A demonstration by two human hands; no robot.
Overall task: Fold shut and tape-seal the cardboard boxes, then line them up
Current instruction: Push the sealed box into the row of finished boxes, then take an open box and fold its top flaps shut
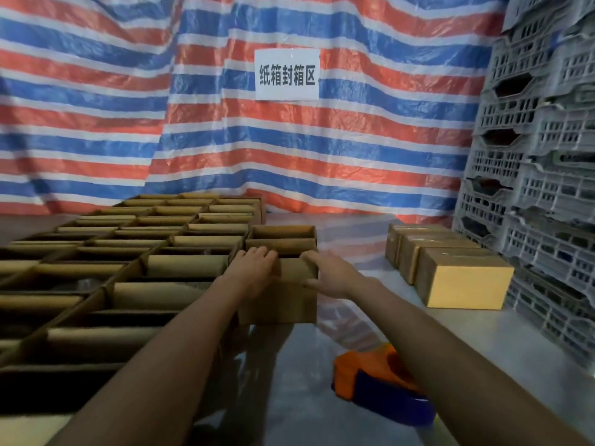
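as arms stretch forward, left hand [256, 269], right hand [333, 278] grip open box [280, 304].

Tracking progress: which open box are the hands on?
The nearest box of the three standing right of the grid; left hand and right hand hold it.

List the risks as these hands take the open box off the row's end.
1. The left hand and right hand hold the open box close against the neighbouring box; pulling may drag that one askew.
2. The tape dispenser lies beneath the right forearm; drawing back may knock it.
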